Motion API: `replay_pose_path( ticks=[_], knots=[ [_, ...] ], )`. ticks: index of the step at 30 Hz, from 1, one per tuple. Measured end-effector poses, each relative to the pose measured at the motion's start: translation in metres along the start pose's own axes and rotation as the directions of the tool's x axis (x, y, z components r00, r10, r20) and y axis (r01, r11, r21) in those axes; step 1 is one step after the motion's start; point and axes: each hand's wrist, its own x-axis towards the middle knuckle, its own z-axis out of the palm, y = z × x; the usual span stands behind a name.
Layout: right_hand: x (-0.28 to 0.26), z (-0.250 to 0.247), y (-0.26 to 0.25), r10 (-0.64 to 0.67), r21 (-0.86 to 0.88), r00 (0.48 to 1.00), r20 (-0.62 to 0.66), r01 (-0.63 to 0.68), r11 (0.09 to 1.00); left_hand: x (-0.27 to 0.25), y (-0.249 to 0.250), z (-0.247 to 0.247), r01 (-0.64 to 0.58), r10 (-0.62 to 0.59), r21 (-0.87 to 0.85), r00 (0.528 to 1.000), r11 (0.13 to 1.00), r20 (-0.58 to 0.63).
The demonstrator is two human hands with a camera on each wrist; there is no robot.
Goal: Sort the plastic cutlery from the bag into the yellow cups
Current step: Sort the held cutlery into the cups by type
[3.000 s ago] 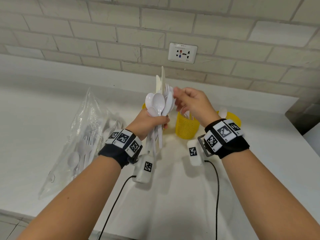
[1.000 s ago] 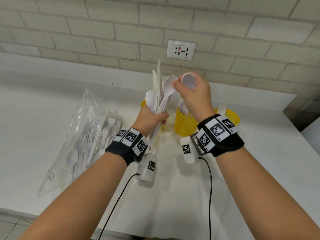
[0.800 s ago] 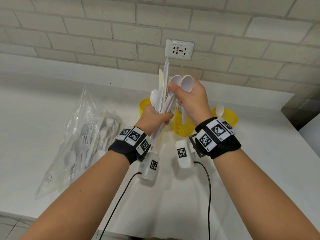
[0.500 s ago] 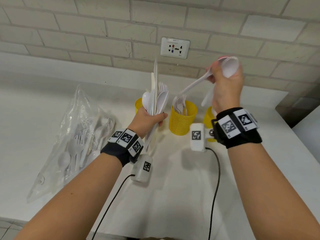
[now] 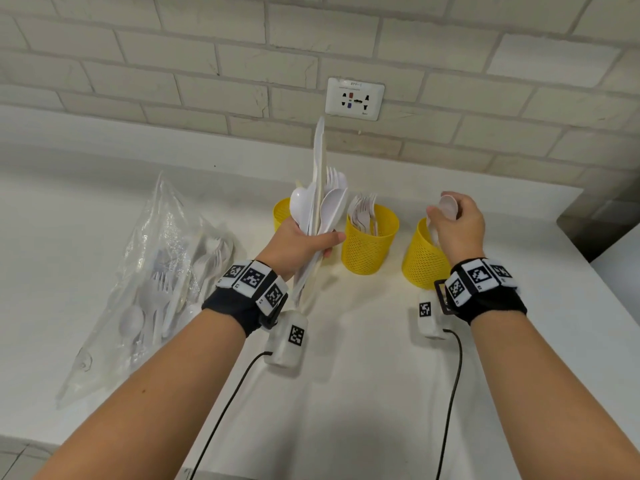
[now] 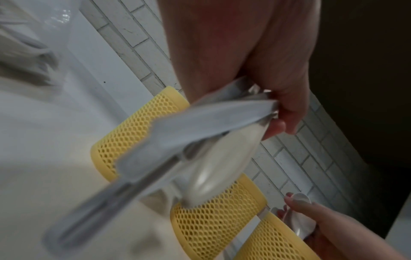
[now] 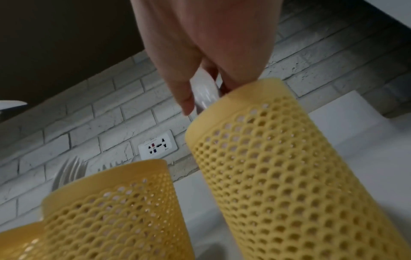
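My left hand (image 5: pixel 304 240) grips an upright bundle of white plastic cutlery (image 5: pixel 320 202), with spoons, knives and a fork; the same bundle (image 6: pixel 200 140) fills the left wrist view. My right hand (image 5: pixel 453 223) pinches white spoons (image 5: pixel 448 206) by their bowls, handles down inside the right yellow mesh cup (image 5: pixel 420 261). From the right wrist camera, a spoon bowl (image 7: pixel 203 91) sits at that cup's rim (image 7: pixel 244 91). The middle yellow cup (image 5: pixel 369 244) holds forks (image 5: pixel 363 213). A left yellow cup (image 5: pixel 281 212) stands partly hidden behind my left hand.
A clear plastic bag (image 5: pixel 149 282) with more white cutlery lies on the white counter (image 5: pixel 346 393) at the left. A brick wall with a socket (image 5: pixel 355 98) rises behind the cups. The counter's right edge (image 5: pixel 595 271) is close to the right cup.
My right hand pulled spoons out of the left hand's bundle, lifted them up and right, then lowered them into the right cup. The left hand kept holding its bundle.
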Motion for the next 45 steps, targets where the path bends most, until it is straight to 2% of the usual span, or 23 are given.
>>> replay_pose_path(
  ticks=[2, 4, 6, 8, 11, 13, 15, 19, 22, 27, 34, 36, 38, 40, 42, 45],
  knots=[
    [-0.004, 0.000, -0.002, -0.049, -0.067, 0.999, 0.011, 0.049, 0.997, 0.000, 0.000, 0.001, 0.001, -0.001, 0.011, 1.000, 1.000, 0.000],
    [-0.009, 0.002, -0.013, -0.176, -0.095, 0.984, -0.039, 0.172, 0.981, -0.001, -0.001, 0.002, 0.004, -0.004, 0.044, 1.000, 0.999, -0.009],
    [-0.019, 0.006, -0.037, -0.282, 0.000, 0.959, -0.021, 0.282, 0.959, -0.002, 0.000, 0.004, 0.006, -0.005, 0.078, 1.000, 0.997, -0.012],
    [-0.032, 0.016, -0.067, -0.316, 0.102, 0.936, 0.157, 0.303, 0.947, -0.004, 0.001, 0.007, -0.005, 0.005, 0.100, 1.000, 0.995, 0.007],
    [-0.047, 0.036, -0.099, -0.258, 0.094, 0.840, 0.478, 0.243, 0.965, -0.005, 0.004, 0.011, -0.030, 0.024, 0.128, 0.998, 0.991, 0.049],
    [-0.052, 0.047, -0.110, -0.230, 0.103, 0.790, 0.569, 0.209, 0.973, -0.006, 0.005, 0.013, -0.048, 0.035, 0.148, 0.996, 0.988, 0.086],
    [-0.054, 0.053, -0.115, -0.230, 0.133, 0.795, 0.562, 0.188, 0.973, -0.008, 0.006, 0.013, -0.057, 0.032, 0.196, 0.991, 0.979, 0.129],
    [-0.052, 0.058, -0.120, -0.225, 0.216, 0.856, 0.465, 0.138, 0.967, -0.012, 0.005, 0.012, -0.056, 0.021, 0.233, 0.988, 0.971, 0.152],
    [-0.050, 0.058, -0.126, -0.239, 0.360, 0.878, 0.414, 0.083, 0.929, -0.013, 0.002, 0.010, -0.033, -0.004, 0.252, 0.990, 0.967, 0.143],
    [-0.045, 0.045, -0.141, -0.263, 0.674, 0.902, 0.343, -0.041, 0.738, -0.017, 0.004, 0.008, -0.015, -0.015, 0.233, 0.992, 0.972, 0.127],
    [-0.039, 0.025, -0.157, -0.261, 0.853, 0.941, 0.217, -0.053, 0.519, -0.017, 0.005, 0.001, 0.009, -0.030, 0.237, 0.996, 0.972, 0.084],
    [-0.038, 0.020, -0.157, -0.249, 0.828, 0.945, 0.211, -0.037, 0.560, -0.015, 0.005, -0.002, 0.011, -0.025, 0.231, 0.998, 0.973, 0.059],
    [-0.044, 0.021, -0.155, -0.246, 0.673, 0.936, 0.253, 0.012, 0.740, -0.013, 0.005, -0.004, 0.012, -0.020, 0.235, 0.999, 0.972, 0.033],
    [-0.055, 0.027, -0.150, -0.241, 0.353, 0.898, 0.368, 0.105, 0.930, -0.012, 0.007, -0.005, 0.011, -0.017, 0.251, 1.000, 0.968, 0.024],
    [-0.064, 0.038, -0.139, -0.239, 0.067, 0.839, 0.489, 0.237, 0.969, -0.011, 0.009, -0.005, 0.006, -0.015, 0.251, 0.999, 0.968, 0.035],
    [-0.070, 0.049, -0.131, -0.249, -0.092, 0.814, 0.524, 0.345, 0.934, -0.012, 0.011, -0.005, -0.003, -0.007, 0.217, 0.999, 0.976, 0.045]
  ],
)
